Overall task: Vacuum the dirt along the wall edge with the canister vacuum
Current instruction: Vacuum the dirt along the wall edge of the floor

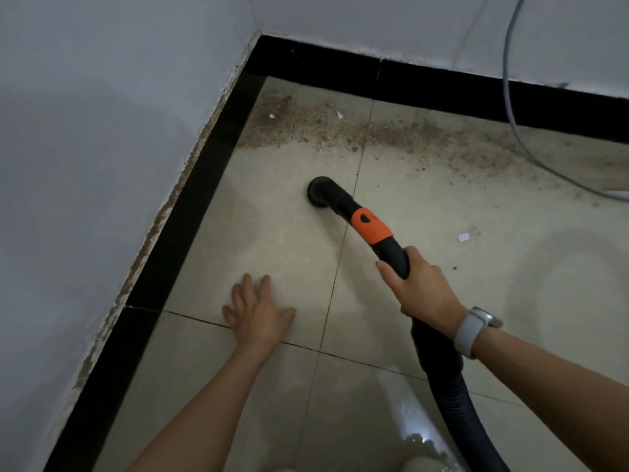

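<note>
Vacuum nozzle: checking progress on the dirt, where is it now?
In the head view the vacuum nozzle sits on clean tile centre-frame, short of the dirt band along the far wall, held by the right hand.

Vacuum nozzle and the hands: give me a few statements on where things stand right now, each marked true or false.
1. The right hand grips the vacuum handle. True.
2. The nozzle sits on the dirt band. False: it rests on bare tile short of it.
3. The left hand lies flat on the floor. True.
4. The dirt is already gone. False: it lies along the black baseboard.
5. A grey cable hangs down the wall. True.
</note>
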A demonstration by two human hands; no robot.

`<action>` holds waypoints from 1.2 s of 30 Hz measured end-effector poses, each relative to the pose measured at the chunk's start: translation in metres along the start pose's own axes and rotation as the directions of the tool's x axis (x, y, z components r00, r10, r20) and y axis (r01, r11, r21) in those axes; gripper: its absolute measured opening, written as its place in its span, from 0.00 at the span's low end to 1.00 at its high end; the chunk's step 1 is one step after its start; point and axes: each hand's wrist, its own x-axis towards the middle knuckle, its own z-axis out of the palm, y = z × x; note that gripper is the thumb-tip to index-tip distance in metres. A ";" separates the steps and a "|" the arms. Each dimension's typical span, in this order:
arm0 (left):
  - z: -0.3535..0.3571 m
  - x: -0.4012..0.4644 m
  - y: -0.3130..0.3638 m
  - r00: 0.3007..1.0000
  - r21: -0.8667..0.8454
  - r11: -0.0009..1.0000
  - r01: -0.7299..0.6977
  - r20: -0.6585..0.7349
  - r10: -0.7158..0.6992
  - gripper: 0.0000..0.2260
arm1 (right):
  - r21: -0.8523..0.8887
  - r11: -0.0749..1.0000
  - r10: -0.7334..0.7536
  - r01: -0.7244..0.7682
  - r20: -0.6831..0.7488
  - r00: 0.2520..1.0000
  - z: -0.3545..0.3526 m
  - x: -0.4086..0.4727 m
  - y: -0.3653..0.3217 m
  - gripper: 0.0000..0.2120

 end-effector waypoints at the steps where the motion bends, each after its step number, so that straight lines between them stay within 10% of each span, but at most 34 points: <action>1: 0.001 -0.001 0.006 0.999 0.006 0.999 -0.038 0.000 0.038 0.36 | -0.001 1.000 -0.001 0.001 0.016 1.000 0.000 -0.005 0.004 0.14; 18: -0.022 0.006 0.041 0.971 0.124 0.980 -0.158 0.201 0.131 0.29 | -0.026 0.990 0.130 -0.136 -0.148 0.980 -0.034 0.052 -0.002 0.19; 29: -0.190 0.005 0.104 0.982 -0.004 0.985 -0.172 0.076 0.172 0.24 | -0.199 0.975 -0.054 0.099 0.219 0.974 -0.060 0.056 -0.044 0.16; 36: -0.206 0.062 0.113 0.987 -0.383 0.923 -0.036 0.129 0.092 0.21 | -0.239 0.948 -0.136 0.211 0.295 0.946 -0.042 0.105 -0.095 0.18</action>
